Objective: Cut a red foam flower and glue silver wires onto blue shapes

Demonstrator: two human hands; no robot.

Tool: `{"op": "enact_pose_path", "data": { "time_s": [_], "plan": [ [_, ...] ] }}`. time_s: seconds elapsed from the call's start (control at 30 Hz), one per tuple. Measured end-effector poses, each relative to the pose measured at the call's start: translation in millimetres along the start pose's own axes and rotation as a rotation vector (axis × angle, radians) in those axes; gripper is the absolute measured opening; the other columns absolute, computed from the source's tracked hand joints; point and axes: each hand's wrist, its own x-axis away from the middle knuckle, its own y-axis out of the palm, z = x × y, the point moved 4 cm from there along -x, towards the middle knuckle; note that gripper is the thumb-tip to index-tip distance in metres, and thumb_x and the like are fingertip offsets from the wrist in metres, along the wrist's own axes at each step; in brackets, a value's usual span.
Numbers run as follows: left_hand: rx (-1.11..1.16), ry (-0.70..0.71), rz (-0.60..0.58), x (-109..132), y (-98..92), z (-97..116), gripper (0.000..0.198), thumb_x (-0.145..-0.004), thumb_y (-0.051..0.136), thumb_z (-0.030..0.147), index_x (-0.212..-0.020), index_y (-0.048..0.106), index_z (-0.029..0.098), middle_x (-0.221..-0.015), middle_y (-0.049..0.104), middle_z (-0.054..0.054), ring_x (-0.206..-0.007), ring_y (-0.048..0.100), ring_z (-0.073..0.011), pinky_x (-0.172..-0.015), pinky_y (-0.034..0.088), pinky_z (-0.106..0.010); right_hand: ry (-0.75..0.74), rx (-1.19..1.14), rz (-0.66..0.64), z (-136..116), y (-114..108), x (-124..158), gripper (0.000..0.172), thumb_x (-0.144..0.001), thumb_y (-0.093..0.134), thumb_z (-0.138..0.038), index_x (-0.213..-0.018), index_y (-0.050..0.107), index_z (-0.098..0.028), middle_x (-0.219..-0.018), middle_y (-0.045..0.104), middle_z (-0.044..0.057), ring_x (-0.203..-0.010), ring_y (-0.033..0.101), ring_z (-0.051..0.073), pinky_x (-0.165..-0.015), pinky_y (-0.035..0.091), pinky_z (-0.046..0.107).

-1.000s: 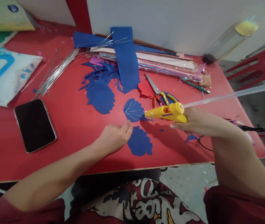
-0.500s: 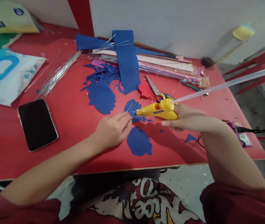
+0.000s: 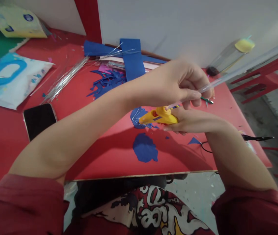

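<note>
Currently, left hand [image 3: 176,81] pinches clear stick [image 3: 226,78] slanting from yellow glue gun [image 3: 151,117]; right hand [image 3: 190,120] grips gun, nozzle [image 3: 141,120] at wire-topped blue cutout [image 3: 134,114], contact unclear.

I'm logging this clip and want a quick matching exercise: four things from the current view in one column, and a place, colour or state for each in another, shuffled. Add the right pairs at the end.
Things
1. Glue gun
2. Clear stick
3. Phone
4. Soft packet just beyond the phone

Places, colours or states
A. Dark screen, partly hidden behind the left forearm
B. Yellow, gripped in the right hand
C. White and blue, at the far left
D. Held by the left hand

Right pairs: 1-B, 2-D, 3-A, 4-C
</note>
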Motion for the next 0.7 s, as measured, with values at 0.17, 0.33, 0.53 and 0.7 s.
{"op": "enact_pose_path", "data": {
  "time_s": [0.17,0.33,0.53,0.7],
  "plan": [
    [0.134,0.056,0.096,5.4,-1.1,2.2,0.012,-0.072,0.053,0.001,-0.07,0.063,0.009,-0.072,0.067,0.003,-0.066,0.065,-0.0095,-0.066,0.052,-0.025,-0.075,0.001,0.033,3.3,-3.1,2.1,0.039,-0.08,0.05,-0.044,-0.105,0.054,-0.014,-0.069,0.053,0.002,-0.05,0.047,0.009,-0.047,0.04,0.023],
    [0.218,0.055,0.245,9.4,-3.6,-1.3,0.016,-0.067,0.059,-0.004,-0.062,0.06,0.011,-0.063,0.064,0.005,-0.061,0.061,-0.0058,-0.062,0.05,-0.019,-0.119,-0.026,0.026,3.3,-5.8,3.5,0.033,-0.082,0.05,-0.043,-0.096,0.057,-0.014,-0.062,0.053,-0.001,-0.048,0.046,0.008,-0.048,0.039,0.022],
    [0.148,0.091,0.318,14.7,-3.0,-3.1,0.012,-0.062,0.067,0.003,-0.062,0.06,0.012,-0.061,0.062,0.004,-0.061,0.06,-0.0086,-0.059,0.049,-0.021,-0.136,-0.032,0.042,3.4,-5.6,4.0,0.035,-0.082,0.05,-0.046,-0.097,0.057,-0.015,-0.064,0.055,0.0,-0.045,0.045,0.007,-0.047,0.038,0.022],
    [0.04,0.069,0.38,19.0,-2.6,-1.1,0.014,-0.06,0.069,0.001,-0.058,0.058,0.01,-0.059,0.06,0.003,-0.058,0.057,-0.0083,-0.058,0.047,-0.022,-0.1,-0.074,0.119,1.7,-7.4,4.6,0.035,-0.078,0.055,-0.041,-0.101,0.054,-0.014,-0.064,0.052,-0.001,-0.046,0.044,0.007,-0.046,0.039,0.022]
  ]
}}
